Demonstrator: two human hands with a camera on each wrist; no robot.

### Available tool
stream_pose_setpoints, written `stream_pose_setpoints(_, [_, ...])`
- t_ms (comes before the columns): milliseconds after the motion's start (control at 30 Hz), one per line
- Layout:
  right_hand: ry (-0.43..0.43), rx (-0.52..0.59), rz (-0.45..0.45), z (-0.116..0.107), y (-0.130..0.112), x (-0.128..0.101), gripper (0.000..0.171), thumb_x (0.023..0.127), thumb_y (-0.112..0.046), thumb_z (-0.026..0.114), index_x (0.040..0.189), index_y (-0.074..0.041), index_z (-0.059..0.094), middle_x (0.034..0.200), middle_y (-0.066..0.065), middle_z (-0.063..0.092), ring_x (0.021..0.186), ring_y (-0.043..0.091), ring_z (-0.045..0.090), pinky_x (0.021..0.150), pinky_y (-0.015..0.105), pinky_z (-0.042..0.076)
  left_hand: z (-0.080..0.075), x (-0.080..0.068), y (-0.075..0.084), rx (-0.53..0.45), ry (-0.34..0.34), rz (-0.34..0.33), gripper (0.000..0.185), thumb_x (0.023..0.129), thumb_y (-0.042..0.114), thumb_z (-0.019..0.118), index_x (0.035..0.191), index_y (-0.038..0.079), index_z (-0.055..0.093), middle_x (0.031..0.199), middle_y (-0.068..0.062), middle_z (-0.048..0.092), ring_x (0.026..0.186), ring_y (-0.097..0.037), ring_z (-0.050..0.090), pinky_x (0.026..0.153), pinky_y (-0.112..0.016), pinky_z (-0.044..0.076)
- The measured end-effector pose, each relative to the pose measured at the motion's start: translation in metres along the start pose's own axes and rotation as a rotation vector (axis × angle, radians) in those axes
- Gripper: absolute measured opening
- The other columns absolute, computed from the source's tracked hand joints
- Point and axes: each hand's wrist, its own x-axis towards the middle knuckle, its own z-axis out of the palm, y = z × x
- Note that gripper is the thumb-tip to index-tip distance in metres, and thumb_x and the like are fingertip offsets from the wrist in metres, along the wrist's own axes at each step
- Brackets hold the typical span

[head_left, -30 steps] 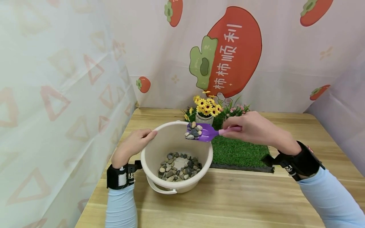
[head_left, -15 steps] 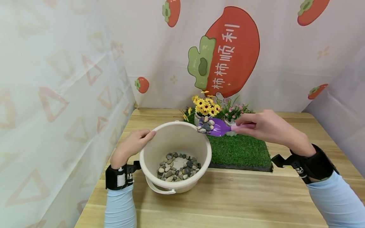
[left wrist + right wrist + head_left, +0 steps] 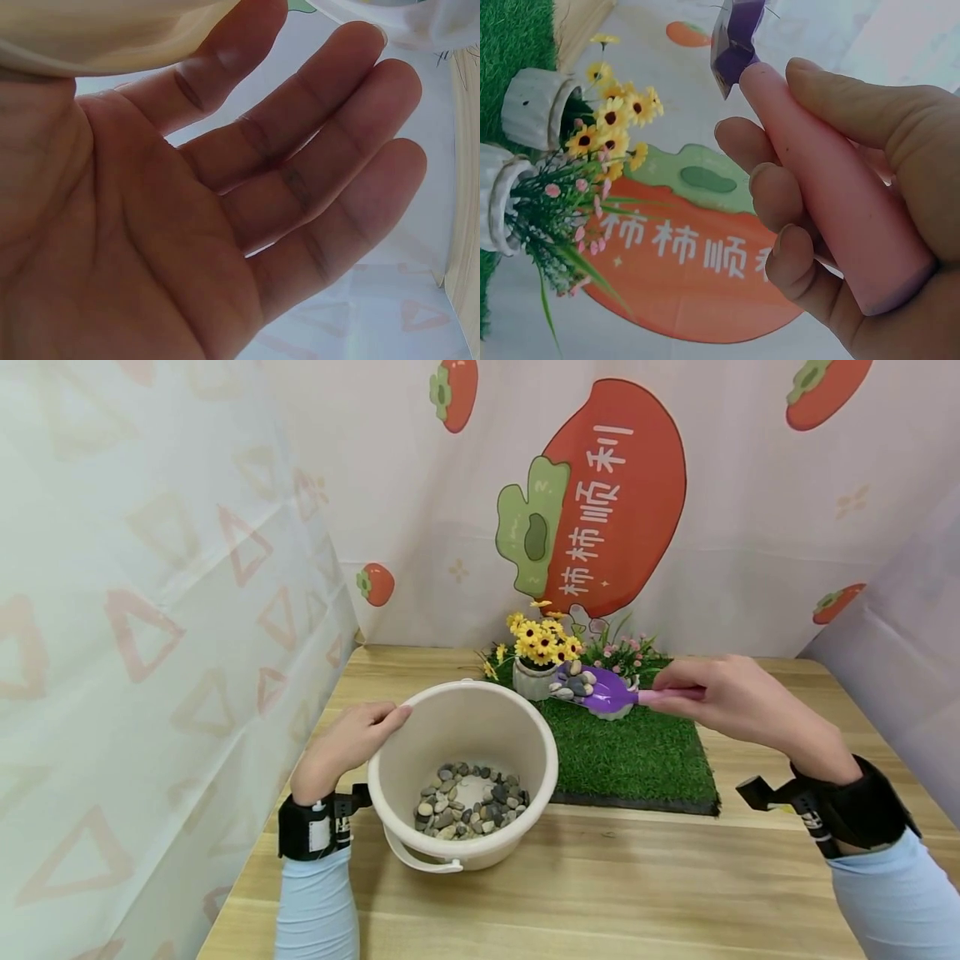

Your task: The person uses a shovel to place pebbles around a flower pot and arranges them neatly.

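My left hand point(image 3: 347, 745) holds the cream bucket point(image 3: 463, 720) at its left rim, thumb over the edge. In the left wrist view its fingers point(image 3: 300, 184) stretch outside the bucket wall point(image 3: 112, 34). Pebbles point(image 3: 442, 817) lie in a ring on the bucket floor. My right hand point(image 3: 753, 703) grips the pink handle point(image 3: 847, 202) of a small garden trowel, fingers curled round it. Its purple blade point(image 3: 611, 692) carries several grey and tan pebbles point(image 3: 573, 682) and is held over the artificial turf mat point(image 3: 622, 752), right of the bucket, in front of the flowerpots.
A white pot of yellow flowers point(image 3: 534, 679) stands at the back of the mat. Beside it, a pot of pink flowers point(image 3: 495, 199) is partly behind the trowel. The bucket's handle point(image 3: 420, 860) hangs in front. A printed cloth point(image 3: 420, 510) walls off the wooden table point(image 3: 637, 893).
My right hand has carried the loaded trowel rightward, from above the bucket to above the turf mat. The left hand and the bucket stay in place.
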Motion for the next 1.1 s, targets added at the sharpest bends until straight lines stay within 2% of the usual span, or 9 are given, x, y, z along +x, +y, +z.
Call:
stream_pose_setpoints(267, [-0.002, -0.022, 0.01, 0.004, 0.017, -0.016, 0.009, 0.088, -0.026, 0.074, 0.09, -0.034, 0.071, 0.076, -0.023, 0.066, 0.064, -0.009, 0.054, 0.058, 0.02, 0.043, 0.001, 0.001, 0.0, -0.005, -0.018, -0.006, 0.04, 0.103, 0.047, 0.043, 0.088, 0.018, 0.066, 0.078, 0.004, 0.066, 0.077, -0.012, 0.061, 0.075, -0.031, 0.047])
stream_pose_setpoints(500, [-0.054, 0.001, 0.167, 0.007, 0.031, -0.032, 0.006, 0.089, -0.035, 0.072, 0.091, -0.039, 0.069, 0.08, -0.022, 0.068, 0.068, -0.006, 0.057, 0.06, 0.022, 0.044, 0.001, 0.0, -0.002, -0.011, -0.021, -0.01, 0.041, 0.103, 0.047, 0.043, 0.087, 0.017, 0.066, 0.077, 0.003, 0.064, 0.076, -0.012, 0.06, 0.074, -0.03, 0.047])
stream_pose_setpoints(633, [-0.059, 0.012, 0.224, 0.011, 0.042, -0.041, 0.005, 0.089, -0.038, 0.072, 0.09, -0.041, 0.068, 0.078, -0.021, 0.066, 0.066, -0.003, 0.054, 0.059, 0.021, 0.04, 0.001, 0.0, -0.002, -0.01, -0.015, -0.008, 0.042, 0.103, 0.047, 0.043, 0.086, 0.017, 0.065, 0.077, 0.002, 0.064, 0.076, -0.012, 0.06, 0.075, -0.03, 0.047])
stream_pose_setpoints(900, [-0.024, 0.046, 0.237, 0.016, 0.064, -0.053, 0.004, 0.088, -0.033, 0.073, 0.089, -0.036, 0.071, 0.076, -0.016, 0.067, 0.062, -0.001, 0.053, 0.055, 0.021, 0.039, 0.001, 0.0, -0.003, -0.006, -0.006, 0.0, 0.042, 0.103, 0.045, 0.043, 0.083, 0.015, 0.064, 0.074, 0.002, 0.063, 0.075, -0.012, 0.059, 0.073, -0.03, 0.047])
stream_pose_setpoints(1100, [-0.024, 0.048, 0.275, 0.02, 0.075, -0.061, 0.004, 0.087, -0.034, 0.075, 0.089, -0.033, 0.072, 0.074, -0.015, 0.067, 0.062, 0.0, 0.053, 0.055, 0.022, 0.04, 0.0, 0.001, -0.002, -0.021, -0.021, -0.014, 0.042, 0.103, 0.048, 0.042, 0.088, 0.018, 0.067, 0.079, 0.003, 0.066, 0.077, -0.012, 0.061, 0.076, -0.031, 0.048])
